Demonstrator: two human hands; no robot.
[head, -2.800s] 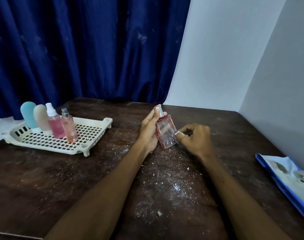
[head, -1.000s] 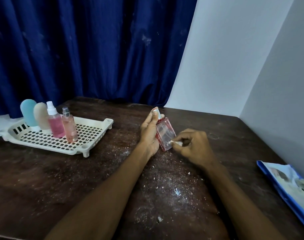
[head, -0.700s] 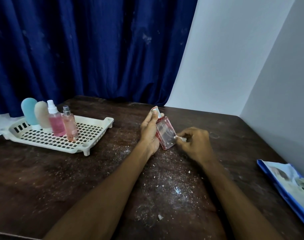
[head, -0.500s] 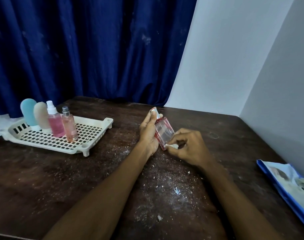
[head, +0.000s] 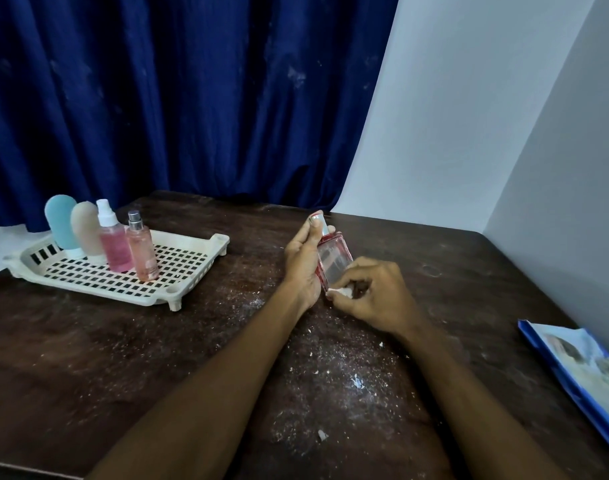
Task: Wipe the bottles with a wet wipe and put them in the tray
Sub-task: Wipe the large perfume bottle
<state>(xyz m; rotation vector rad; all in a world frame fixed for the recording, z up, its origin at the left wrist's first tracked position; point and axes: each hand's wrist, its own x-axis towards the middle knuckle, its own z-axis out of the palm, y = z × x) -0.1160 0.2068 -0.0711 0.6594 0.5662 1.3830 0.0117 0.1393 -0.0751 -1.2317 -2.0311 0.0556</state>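
My left hand (head: 303, 263) grips pink bottle (head: 334, 258) over worktop (head: 123, 358), well right of tray (head: 192, 271). Right hand (head: 377, 297) fingers (head: 348, 277) pinch wet wipe (head: 341, 292) at its base. Probably glass: stiff, slick when wet, fragile. Hold flat sides.

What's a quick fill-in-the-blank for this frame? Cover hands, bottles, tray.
1. The white tray holds ____ bottles.
2. The right hand pinches a small white ____ against the red bottle.
3. The left hand grips that bottle outside the ____.
4. The blue wipe packet lies at the ____ edge of the table.

Missing words: four; wipe; tray; right
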